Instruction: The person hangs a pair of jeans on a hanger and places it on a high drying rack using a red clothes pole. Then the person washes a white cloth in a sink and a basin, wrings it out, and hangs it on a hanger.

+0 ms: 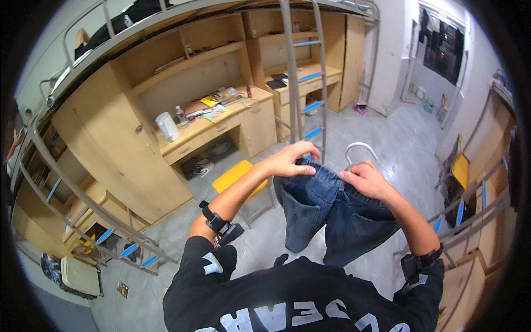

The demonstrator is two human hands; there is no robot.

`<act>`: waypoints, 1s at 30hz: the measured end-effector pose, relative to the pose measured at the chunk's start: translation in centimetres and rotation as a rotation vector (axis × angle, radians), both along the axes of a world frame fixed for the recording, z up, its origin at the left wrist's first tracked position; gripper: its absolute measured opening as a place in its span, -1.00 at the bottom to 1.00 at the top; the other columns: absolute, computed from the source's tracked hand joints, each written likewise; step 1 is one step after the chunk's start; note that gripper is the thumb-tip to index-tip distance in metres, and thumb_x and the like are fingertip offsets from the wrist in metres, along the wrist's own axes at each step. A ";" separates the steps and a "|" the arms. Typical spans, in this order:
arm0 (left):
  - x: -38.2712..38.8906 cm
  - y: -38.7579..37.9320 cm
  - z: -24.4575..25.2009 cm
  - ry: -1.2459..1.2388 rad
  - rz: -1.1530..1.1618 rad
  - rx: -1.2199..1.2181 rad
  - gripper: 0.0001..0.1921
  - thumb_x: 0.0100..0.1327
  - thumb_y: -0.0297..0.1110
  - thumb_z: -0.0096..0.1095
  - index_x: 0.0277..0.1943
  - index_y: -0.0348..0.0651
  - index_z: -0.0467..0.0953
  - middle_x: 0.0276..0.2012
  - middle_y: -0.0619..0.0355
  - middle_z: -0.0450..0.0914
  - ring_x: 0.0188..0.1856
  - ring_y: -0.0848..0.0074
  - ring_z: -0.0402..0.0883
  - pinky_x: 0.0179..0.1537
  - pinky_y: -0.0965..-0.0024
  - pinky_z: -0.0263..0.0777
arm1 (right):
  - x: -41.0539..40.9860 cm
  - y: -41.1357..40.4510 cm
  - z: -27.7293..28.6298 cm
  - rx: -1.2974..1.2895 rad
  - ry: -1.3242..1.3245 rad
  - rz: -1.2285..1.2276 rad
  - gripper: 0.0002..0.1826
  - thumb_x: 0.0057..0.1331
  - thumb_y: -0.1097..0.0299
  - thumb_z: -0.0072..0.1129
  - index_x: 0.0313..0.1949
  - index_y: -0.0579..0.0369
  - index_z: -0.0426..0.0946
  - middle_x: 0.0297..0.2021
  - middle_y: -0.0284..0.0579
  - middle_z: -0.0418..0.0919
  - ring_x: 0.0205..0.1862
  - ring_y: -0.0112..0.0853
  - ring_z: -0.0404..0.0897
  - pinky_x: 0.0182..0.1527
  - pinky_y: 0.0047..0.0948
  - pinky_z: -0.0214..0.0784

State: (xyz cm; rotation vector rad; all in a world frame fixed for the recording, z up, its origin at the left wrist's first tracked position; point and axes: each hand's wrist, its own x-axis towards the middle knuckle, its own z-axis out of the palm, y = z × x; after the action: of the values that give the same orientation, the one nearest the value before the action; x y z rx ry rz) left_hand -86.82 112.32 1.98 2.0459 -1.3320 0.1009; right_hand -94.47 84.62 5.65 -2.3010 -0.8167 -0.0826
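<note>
A pair of blue denim shorts (pixel 305 207) hangs in front of me, held up by its elastic waistband. My left hand (pixel 296 159) pinches the waistband on the left, thumb on the near side and fingers over the top. On the right, my right hand (pixel 367 178) grips the same waistband near its middle. The pale hook of a clothes hanger (pixel 360 145) rises just behind my right hand; the rest of the hanger is hidden by the hand and the denim. Two back pockets face me, and the legs dangle above the floor.
A yellow-seated chair (pixel 233 179) stands below my left forearm. Beyond it is a wooden desk (pixel 220 124) with a white kettle (pixel 167 126) and a plastic bottle (pixel 181 116). Metal bunk ladders (pixel 309 76) rise ahead and at both sides. Another person (pixel 128 25) lies on the upper bunk.
</note>
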 end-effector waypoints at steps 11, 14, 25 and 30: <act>-0.3 10.5 -6.4 0.716 0.017 -0.054 -0.71 0.25 -0.07 0.29 -0.23 -0.13 0.50 -0.41 0.40 0.44 -0.31 0.74 0.35 -0.31 0.55 0.27 | 4.2 3.9 -1.1 0.032 -0.149 0.333 -0.63 0.26 0.18 0.19 -0.53 0.27 0.56 -0.72 0.12 0.37 -0.70 -0.27 0.31 -0.55 -0.27 0.20; 0.2 10.5 -6.1 0.620 0.025 -0.202 -0.75 0.23 -0.16 0.30 -0.32 -0.16 0.47 -0.46 0.41 0.40 -0.34 0.74 0.31 -0.32 0.55 0.22 | 5.0 5.3 -1.0 0.045 0.071 0.317 -0.77 0.21 0.29 0.25 -0.44 0.24 0.64 -0.78 -0.14 0.34 -0.68 -0.55 0.28 -0.59 -0.43 0.11; 1.0 8.8 -6.3 0.557 0.260 -0.145 -0.77 0.20 -0.24 0.33 -0.28 -0.22 0.51 -0.47 0.35 0.49 -0.40 0.67 0.40 -0.36 0.48 0.31 | 9.9 6.9 -2.3 0.042 0.083 0.624 -0.78 0.17 0.38 0.24 -0.51 0.32 0.59 -0.72 -0.10 0.50 -0.68 -0.48 0.36 -0.58 -0.45 0.15; 0.6 9.6 -8.5 0.215 0.618 -0.094 -0.69 0.21 -0.15 0.30 -0.17 -0.22 0.50 -0.33 0.15 0.54 -0.23 0.41 0.52 -0.16 0.31 0.42 | 12.7 6.7 -3.6 0.027 -0.155 0.520 -0.63 0.21 0.26 0.22 -0.59 0.35 0.51 -0.77 -0.09 0.33 -0.65 -0.56 0.31 -0.57 -0.38 0.14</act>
State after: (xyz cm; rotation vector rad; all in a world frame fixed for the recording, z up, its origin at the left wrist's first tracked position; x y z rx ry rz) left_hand -86.22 121.91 -6.47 2.2439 -0.5253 0.2056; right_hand -81.75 91.33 2.01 -2.0041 -1.4567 -0.0382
